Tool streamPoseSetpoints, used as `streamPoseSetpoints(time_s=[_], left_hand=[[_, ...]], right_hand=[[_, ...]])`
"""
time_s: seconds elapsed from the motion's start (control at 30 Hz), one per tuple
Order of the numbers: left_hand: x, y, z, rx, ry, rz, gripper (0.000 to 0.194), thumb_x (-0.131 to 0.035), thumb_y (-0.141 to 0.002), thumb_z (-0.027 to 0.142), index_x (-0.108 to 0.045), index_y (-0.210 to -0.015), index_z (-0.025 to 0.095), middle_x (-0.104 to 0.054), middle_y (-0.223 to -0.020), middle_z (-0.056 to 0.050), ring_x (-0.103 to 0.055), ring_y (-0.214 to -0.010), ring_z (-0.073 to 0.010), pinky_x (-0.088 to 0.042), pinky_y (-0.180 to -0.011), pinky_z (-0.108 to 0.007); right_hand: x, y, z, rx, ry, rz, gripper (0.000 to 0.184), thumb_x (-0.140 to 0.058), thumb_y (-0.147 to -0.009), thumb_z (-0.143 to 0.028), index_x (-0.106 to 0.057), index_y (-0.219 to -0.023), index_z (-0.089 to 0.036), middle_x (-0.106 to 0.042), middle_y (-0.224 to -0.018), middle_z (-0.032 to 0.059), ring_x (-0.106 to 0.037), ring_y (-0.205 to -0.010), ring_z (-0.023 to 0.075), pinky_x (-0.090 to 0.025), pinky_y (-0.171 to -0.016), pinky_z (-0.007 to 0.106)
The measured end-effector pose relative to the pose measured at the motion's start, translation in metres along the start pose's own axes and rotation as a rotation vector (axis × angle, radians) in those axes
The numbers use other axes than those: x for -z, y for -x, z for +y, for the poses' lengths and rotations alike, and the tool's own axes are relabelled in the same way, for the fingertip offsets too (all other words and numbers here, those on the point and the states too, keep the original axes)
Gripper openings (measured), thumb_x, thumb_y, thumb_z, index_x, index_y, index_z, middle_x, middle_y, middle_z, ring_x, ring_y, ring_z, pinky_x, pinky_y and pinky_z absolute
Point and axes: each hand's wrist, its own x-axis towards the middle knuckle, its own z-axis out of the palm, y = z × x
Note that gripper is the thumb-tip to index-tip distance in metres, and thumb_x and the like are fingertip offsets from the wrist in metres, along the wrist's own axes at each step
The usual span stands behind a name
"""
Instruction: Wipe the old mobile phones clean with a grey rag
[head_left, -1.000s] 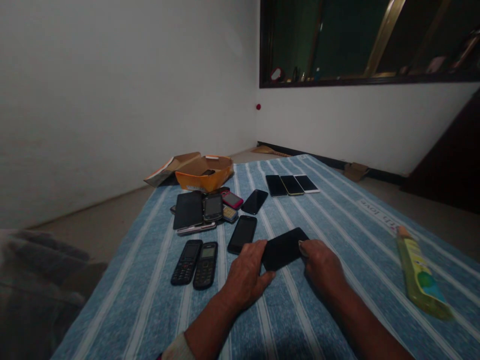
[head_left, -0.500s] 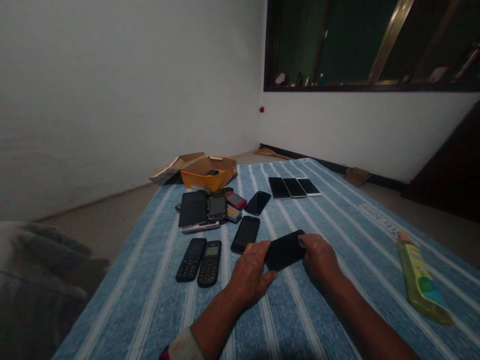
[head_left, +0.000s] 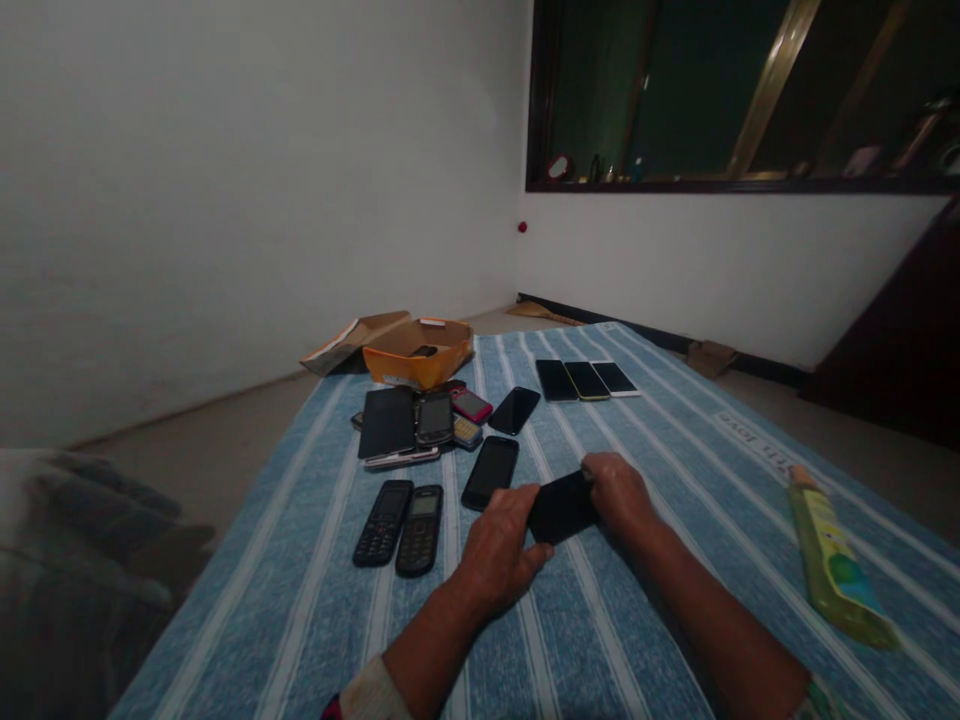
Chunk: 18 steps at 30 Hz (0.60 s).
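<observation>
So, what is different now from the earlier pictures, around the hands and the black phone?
The right hand has slid forward and inward, further over the right end of the black phone. Neither hand let go. The left hand stayed on the phone's left end; the other phones and the orange box stayed put.

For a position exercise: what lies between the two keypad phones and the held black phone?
The left hand, touching the held black phone, as the head view shows.
</observation>
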Motion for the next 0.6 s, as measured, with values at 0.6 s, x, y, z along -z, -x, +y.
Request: streamPoseSetpoints(time_s=[0.6], left_hand=[[0.002, 0.003, 0.002, -0.003, 0.017, -0.035, 0.060, -0.068, -0.075, 0.021, -0.045, -0.130, 0.019, -0.060, -0.121, -0.008, -0.051, -0.111, -0.0273, -0.045, -0.093, -0.042]], right_hand=[[0.002, 0.001, 0.001, -0.007, 0.039, -0.037, 0.037, -0.045, -0.073, 0.004, -0.070, -0.091, -0.017, -0.071, -0.091, 0.0088, -0.062, -0.089, 0.0211, -0.035, -0.071, 0.026]])
